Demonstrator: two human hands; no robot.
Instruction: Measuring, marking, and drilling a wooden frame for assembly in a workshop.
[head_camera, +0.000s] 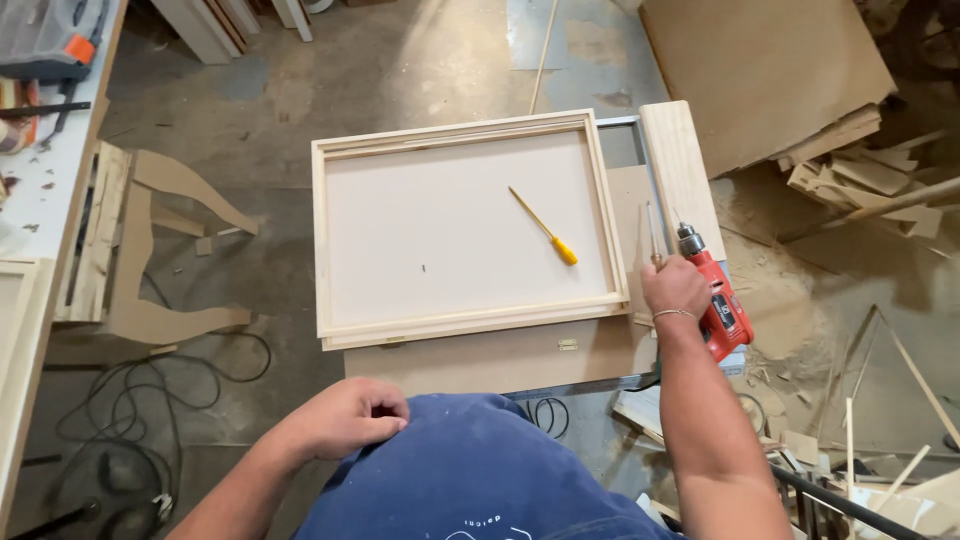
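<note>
A shallow wooden frame with a pale panel (440, 225) lies flat on a brown board (500, 360). A yellow-handled screwdriver (545, 227) rests inside it, toward the right. My right hand (676, 287) is closed around a thin metal tool whose shaft points up, just right of the frame. A red power drill (715, 295) lies right beside that hand. My left hand (350, 415) rests loosely curled against my blue shirt, holding nothing visible.
A light wood plank (680, 170) lies right of the frame. Wood offcuts and sawdust (860, 170) pile up at the right. Black cables (130, 400) coil on the floor at the left, near a curved cutout (160, 250). A white workbench (40, 190) runs along the left edge.
</note>
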